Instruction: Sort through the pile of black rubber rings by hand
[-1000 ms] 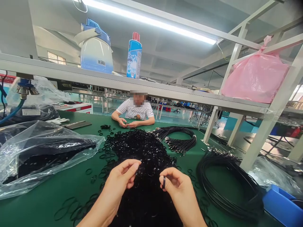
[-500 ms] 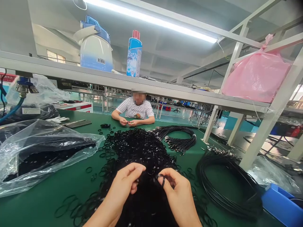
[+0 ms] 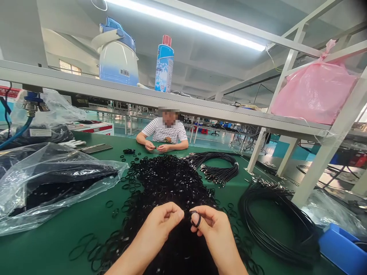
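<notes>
I see the right hand (image 3: 213, 225) pinching a small black rubber ring (image 3: 195, 219) between thumb and forefinger, so this hand is closed on the ring. The ring is thin, dark and round, and it stands almost upright around the tip of the finger. The left hand (image 3: 163, 221) is just beside it, at 9 o'clock from the ring, with the fingers curled together; I cannot tell if it holds something. Both hands hover above a big pile of rings (image 3: 169, 183), all black and of the same kind, which lies on the green table (image 3: 57, 244). Some loose rings are scattered around the pile at 8 o'clock.

At 9 o'clock from the pile lies a clear plastic bag (image 3: 54, 183), open to the pile, with dark material inside; what it is exactly I cannot tell. At 4 o'clock from the hands is a blue box (image 3: 342, 248) at the edge of the picture; its content is not visible. On the shelf at 1 o'clock sits a pink bag (image 3: 312, 91), knotted at the top. At 3 o'clock a coil of black cables (image 3: 275, 225) lies on the table, and another bundle of cables (image 3: 218, 168) at 1 o'clock. At 12 o'clock another person (image 3: 164, 131) sits across the table.
</notes>
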